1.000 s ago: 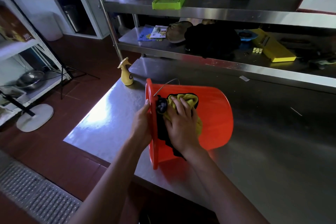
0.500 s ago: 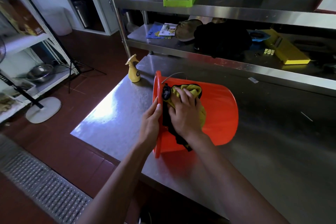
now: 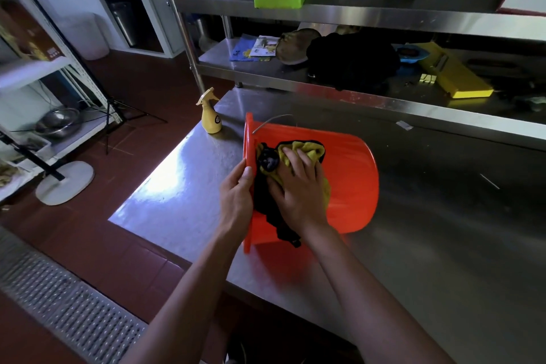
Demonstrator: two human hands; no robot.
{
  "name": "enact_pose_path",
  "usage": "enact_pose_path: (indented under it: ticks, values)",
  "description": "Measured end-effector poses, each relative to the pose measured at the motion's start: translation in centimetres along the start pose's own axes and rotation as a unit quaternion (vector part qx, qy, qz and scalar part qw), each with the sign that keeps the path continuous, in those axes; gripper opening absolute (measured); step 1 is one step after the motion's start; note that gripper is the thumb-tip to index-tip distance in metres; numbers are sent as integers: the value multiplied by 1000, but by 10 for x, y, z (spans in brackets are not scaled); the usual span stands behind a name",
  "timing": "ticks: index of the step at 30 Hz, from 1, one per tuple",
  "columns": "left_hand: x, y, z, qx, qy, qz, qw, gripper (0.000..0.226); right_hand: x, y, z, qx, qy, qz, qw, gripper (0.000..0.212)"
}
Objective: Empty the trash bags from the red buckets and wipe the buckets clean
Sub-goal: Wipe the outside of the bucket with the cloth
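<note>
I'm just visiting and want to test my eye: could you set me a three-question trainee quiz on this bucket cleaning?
1. True or false: the red bucket stands upright.
2. Which hand presses the yellow cloth? A left, B right.
3. Fill in: the yellow spray bottle stands on the steel ____.

Key: 1 false, it lies on its side on the table. 2 B, the right hand; the left hand grips the rim. 3 table.

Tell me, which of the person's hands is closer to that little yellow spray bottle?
Left. The left hand grips the red bucket rim on the side facing the spray bottle; the right hand presses the yellow cloth on the bucket's wall, farther off.
</note>
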State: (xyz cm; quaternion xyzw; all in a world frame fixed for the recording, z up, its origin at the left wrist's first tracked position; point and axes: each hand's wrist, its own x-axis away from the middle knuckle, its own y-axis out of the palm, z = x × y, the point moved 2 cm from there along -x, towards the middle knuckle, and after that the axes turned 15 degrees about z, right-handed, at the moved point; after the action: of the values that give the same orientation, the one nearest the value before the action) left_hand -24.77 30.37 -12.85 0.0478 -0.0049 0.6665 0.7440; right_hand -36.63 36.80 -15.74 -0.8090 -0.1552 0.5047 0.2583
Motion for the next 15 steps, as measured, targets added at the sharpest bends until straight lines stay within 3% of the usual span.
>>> enact_pose_path:
  ticks: [5,15]
  values:
    - [2,0,-2,-22,5,36,999,30,-10,-5,46,12,56,31,998,49]
    - [5,5,5,-31,-22,39,999,34,1,-23,131,52,205,53,976,53]
